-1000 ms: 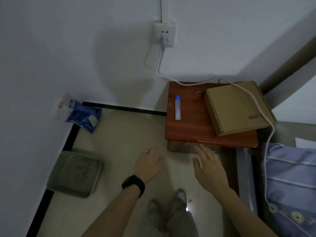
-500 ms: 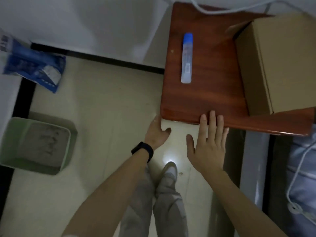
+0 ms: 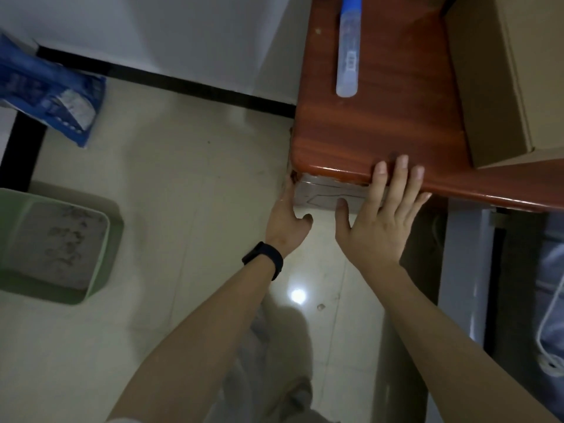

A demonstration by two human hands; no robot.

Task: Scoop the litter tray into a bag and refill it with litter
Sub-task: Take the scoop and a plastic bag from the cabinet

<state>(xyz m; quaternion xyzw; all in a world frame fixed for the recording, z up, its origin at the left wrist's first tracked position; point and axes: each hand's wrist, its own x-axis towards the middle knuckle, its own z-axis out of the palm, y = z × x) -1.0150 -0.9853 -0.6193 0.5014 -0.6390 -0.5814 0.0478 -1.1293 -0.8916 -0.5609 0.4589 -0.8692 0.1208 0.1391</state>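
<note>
The green litter tray, holding grey litter with marks in it, stands on the tiled floor at the left. A blue litter bag leans on the wall at the upper left. My left hand, a black band on its wrist, lies along the left side of a pale taped box tucked under the wooden table; its fingertips are partly hidden. My right hand is spread flat, fingers straight, over the box's front and the table's edge. Neither hand holds anything.
On the table lie a blue-capped tube and a brown cardboard box. A grey frame and blue bedding with a white cable fill the right side. My legs and shoes are below the hands.
The view has dropped closer to the table. Both hands moved forward: the left went from the table's corner to the side of the box beneath, the right further up over the edge.
</note>
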